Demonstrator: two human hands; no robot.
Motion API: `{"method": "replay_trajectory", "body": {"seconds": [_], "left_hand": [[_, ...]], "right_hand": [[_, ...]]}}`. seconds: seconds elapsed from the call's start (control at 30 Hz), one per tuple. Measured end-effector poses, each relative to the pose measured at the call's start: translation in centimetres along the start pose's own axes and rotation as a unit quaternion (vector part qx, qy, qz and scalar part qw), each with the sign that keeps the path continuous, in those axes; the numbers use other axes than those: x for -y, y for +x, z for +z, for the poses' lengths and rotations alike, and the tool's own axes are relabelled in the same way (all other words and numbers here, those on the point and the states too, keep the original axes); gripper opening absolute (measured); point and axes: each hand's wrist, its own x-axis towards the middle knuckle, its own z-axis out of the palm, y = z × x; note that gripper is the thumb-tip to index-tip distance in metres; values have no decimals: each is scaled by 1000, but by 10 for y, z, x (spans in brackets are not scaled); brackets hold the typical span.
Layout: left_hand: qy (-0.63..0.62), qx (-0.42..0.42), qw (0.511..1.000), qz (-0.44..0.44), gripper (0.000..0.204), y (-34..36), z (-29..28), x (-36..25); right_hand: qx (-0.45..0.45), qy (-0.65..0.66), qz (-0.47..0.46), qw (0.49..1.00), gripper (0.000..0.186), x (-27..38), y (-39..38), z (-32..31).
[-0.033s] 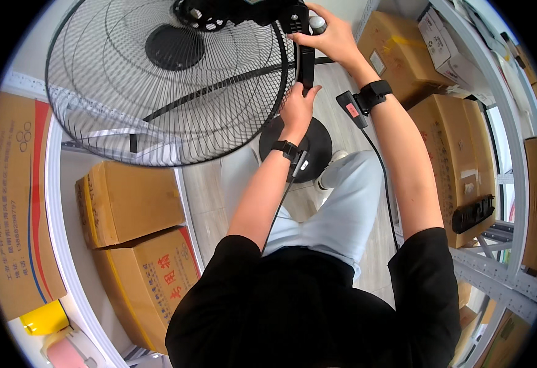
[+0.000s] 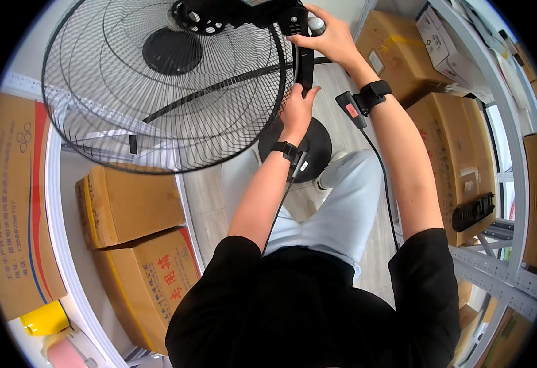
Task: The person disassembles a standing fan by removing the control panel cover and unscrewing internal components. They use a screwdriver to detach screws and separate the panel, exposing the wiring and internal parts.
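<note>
A large black pedestal fan [image 2: 235, 119] fills the upper left, its wire guard facing partly toward me and a round dark hub behind the wires. Below it on the floor is its round black base [image 2: 317, 153]. My left hand [image 2: 297, 110] is closed around the lower part of the black upright bracket [image 2: 306, 64], right beside the guard's rim. Higher up, my right hand [image 2: 333, 42] grips the bracket's top, thumb across the front and fingers behind, next to a grey rounded knob [image 2: 317, 26]. The fingers of both hands are partly hidden.
Cardboard boxes [image 2: 136, 205] sit on shelving at the left, and more boxes [image 2: 455, 159] line the metal rack [image 2: 495, 279] at the right. A black plastic part [image 2: 473, 212] rests against one box. Cables hang from black devices strapped to both wrists.
The fan head and guard have shifted slightly left and down. Both hands keep their hold in nearly the same place.
</note>
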Motion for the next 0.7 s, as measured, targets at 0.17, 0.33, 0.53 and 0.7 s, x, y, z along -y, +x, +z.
{"method": "replay_trajectory", "body": {"seconds": [0.17,0.33,0.53,0.7], "left_hand": [[-59,61,996,27,38,-18,-6,-12],[-82,57,979,176,50,-36,-7,44],[14,188,959,213,70,-54,-82,111],[-6,223,966,133,75,-26,-96,112]], "right_hand": [[-7,-35,-26,999,76,-3,-22,-12],[4,-34,-39,999,75,5,-21,0],[1,-39,-17,999,74,-6,-23,-6],[13,-55,-2,998,73,1,-25,-7]]}}
